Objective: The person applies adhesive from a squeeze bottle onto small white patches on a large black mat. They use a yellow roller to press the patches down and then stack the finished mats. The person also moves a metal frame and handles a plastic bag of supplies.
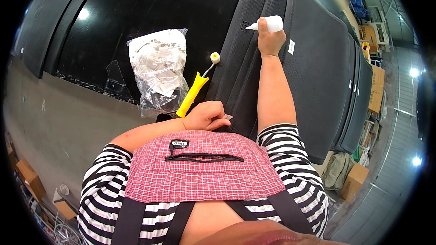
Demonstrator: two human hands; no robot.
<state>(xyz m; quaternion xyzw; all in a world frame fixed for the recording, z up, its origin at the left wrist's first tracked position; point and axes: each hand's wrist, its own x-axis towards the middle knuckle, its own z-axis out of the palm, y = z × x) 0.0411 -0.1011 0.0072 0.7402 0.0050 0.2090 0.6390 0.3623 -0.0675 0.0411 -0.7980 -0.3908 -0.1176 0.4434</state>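
Observation:
A white squeeze bottle (274, 23) is gripped in my right hand (271, 41), tipped on its side with its narrow nozzle pointing left. The nozzle tip is over or against a small rectangular outline (244, 26) on a black textured strip (254, 11); I cannot tell whether they touch. Closer to my body, my left hand (206, 116) is closed, with a small pale slip (228, 117) at its thumb and fingertips. Just beyond that hand, a small roller with a yellow handle (193, 94) and white head lies on the black surface.
A clear plastic bag of white cloth or paper (158, 61) lies left of the roller. Stacked black padded panels (318, 63) with small white labels extend to the right. Cardboard boxes (355, 182) and a grey-green sack (337, 171) stand on the floor at right.

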